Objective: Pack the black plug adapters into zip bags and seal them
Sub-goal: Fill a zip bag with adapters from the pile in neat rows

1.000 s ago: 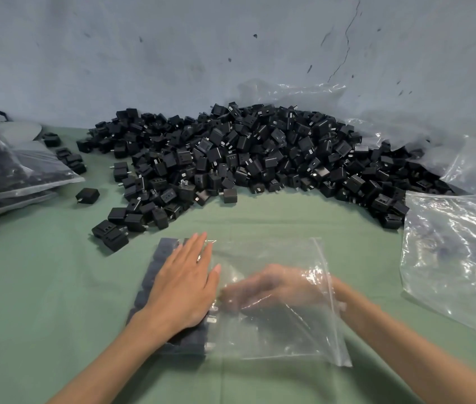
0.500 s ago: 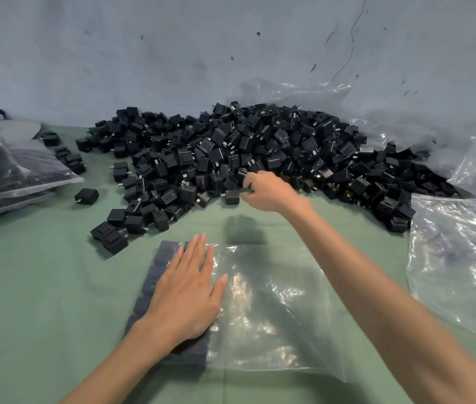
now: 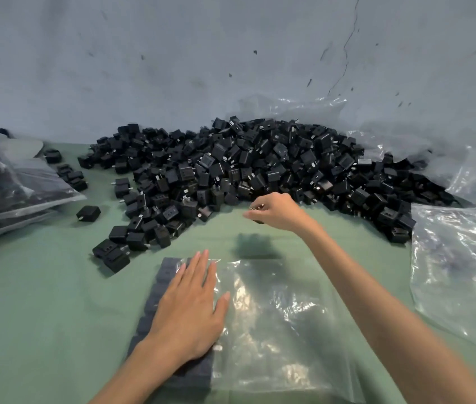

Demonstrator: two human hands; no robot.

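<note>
A clear zip bag [image 3: 277, 325] lies flat on the green cloth in front of me, with a row of black plug adapters [image 3: 161, 287] packed along its left side. My left hand [image 3: 190, 310] presses flat on those packed adapters, fingers straight. A big heap of loose black plug adapters [image 3: 260, 167] spreads along the wall. My right hand [image 3: 274, 212] hovers at the heap's near edge, fingers curled round a black adapter [image 3: 258, 220] that is mostly hidden in the grip.
Filled bags [image 3: 3, 188] are stacked at the left edge. Crumpled clear plastic bags [image 3: 461, 263] lie at the right and behind the heap. A single adapter [image 3: 88, 212] sits apart on the green cloth [image 3: 41, 316]. A grey wall closes the back.
My right hand came out of the zip bag, reached up to the heap and now holds an adapter just off the pile. The left hand stayed pressed on the packed row.
</note>
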